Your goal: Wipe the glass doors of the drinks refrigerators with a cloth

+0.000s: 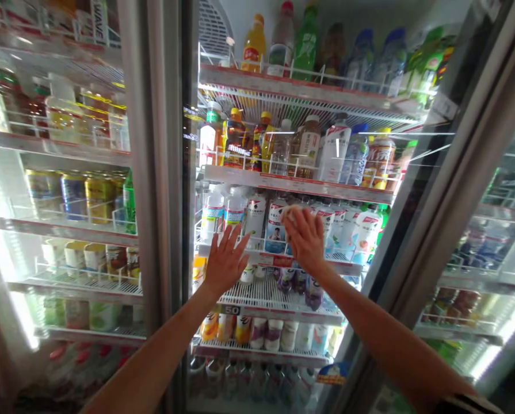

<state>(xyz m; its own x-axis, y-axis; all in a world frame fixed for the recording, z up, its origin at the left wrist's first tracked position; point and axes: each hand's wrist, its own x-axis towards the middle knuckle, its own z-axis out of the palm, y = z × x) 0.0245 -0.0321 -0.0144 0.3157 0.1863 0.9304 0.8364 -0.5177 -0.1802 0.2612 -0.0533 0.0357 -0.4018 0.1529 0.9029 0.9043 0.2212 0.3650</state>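
Note:
My left hand (227, 257) is spread flat in front of the fridge's glass door (257, 287), fingers pointing up; it holds nothing. To its right, my right hand (305, 238) is pressed at the glass over a pale, crumpled cloth (290, 211), only a small edge of which shows past the fingers. Behind the glass, level with both hands, stands a row of white-labelled bottles (277, 221) on a wire shelf. Whether the left palm actually touches the pane I cannot tell.
Metal door frames (153, 172) rise on the left and slant along the right (438, 241). Bottles of several colours (306, 43) fill the upper shelves. Cans (99, 195) sit in the left-hand fridge. Light streaks reflect off the glass. A blue sticker (332, 372) is low on the door.

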